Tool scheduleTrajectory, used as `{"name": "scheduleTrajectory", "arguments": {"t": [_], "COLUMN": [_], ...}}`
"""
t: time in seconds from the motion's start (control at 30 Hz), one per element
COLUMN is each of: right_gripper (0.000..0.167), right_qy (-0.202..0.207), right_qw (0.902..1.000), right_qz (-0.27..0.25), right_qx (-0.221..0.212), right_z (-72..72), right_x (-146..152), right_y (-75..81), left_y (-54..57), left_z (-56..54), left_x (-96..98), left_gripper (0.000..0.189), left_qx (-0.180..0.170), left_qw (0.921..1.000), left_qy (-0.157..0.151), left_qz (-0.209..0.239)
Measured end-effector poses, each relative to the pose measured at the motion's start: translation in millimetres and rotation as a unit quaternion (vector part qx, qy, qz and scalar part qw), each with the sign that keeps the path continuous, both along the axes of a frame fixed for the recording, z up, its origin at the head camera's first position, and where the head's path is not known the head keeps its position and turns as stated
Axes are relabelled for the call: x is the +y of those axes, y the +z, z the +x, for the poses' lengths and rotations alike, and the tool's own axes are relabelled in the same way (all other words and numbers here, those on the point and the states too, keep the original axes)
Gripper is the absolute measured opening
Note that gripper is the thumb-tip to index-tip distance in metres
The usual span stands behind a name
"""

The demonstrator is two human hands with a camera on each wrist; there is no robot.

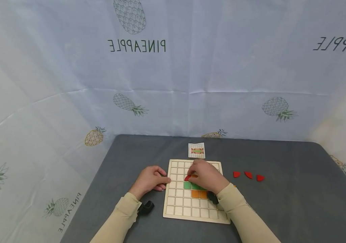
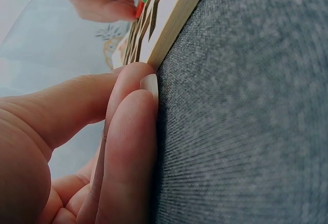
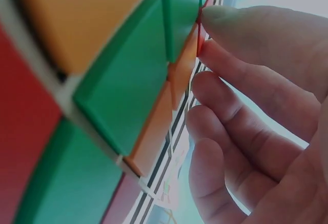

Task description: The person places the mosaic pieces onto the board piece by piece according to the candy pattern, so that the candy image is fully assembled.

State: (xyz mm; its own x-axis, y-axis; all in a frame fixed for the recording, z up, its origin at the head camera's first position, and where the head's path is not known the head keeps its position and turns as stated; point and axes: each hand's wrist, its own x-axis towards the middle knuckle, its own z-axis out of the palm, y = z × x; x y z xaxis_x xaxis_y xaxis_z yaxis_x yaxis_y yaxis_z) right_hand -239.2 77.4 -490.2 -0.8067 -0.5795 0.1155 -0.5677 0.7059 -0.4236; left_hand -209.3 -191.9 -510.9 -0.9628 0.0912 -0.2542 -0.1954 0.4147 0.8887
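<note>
A wooden grid board lies on the grey table. My left hand grips its left edge, thumb at the rim; in the left wrist view the fingertips rest against the table cloth right at the board's side. Over the board's upper middle, my right hand pinches a red piece between thumb and index finger, down at the grid. Green pieces form a row just below it, and orange pieces sit under those. Part of the pattern is hidden by my right hand.
Three loose red pieces, a left one, a middle one and a right one, lie right of the board. A small pattern card lies beyond its far edge. A pineapple-print curtain hangs behind the table.
</note>
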Motion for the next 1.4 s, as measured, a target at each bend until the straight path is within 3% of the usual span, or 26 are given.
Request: {"name": "scheduleTrajectory", "arguments": {"t": [0.43,0.67,1.03,1.23,1.4], "right_gripper": [0.005,0.009,0.015,0.018,0.024], "right_qy": [-0.008,-0.055,-0.121,-0.176,-0.204], "right_qw": [1.0,0.9978,0.9924,0.9844,0.9788], "right_qz": [-0.004,-0.023,0.019,0.01,0.003], "right_qx": [0.002,-0.029,-0.002,-0.006,-0.015], "right_z": [4.3,9.3,13.0,19.3,24.4], "right_x": [7.3,27.1,112.0,162.1,186.5], "right_y": [6.3,18.0,20.3,17.6,9.3], "left_y": [0.7,0.3,3.1,3.9,1.0], "left_z": [-2.8,-1.9,2.9,2.4,1.9], "left_x": [6.3,4.9,-2.0,-1.5,2.5], "left_gripper": [0.034,0.035,0.035,0.036,0.036], "left_qx": [-0.006,-0.002,-0.008,-0.008,-0.009], "left_qw": [1.0,1.0,0.9999,0.9999,0.9999], "left_qy": [-0.003,-0.004,0.012,0.012,0.007], "left_qz": [0.002,0.003,0.005,0.002,0.004]}}
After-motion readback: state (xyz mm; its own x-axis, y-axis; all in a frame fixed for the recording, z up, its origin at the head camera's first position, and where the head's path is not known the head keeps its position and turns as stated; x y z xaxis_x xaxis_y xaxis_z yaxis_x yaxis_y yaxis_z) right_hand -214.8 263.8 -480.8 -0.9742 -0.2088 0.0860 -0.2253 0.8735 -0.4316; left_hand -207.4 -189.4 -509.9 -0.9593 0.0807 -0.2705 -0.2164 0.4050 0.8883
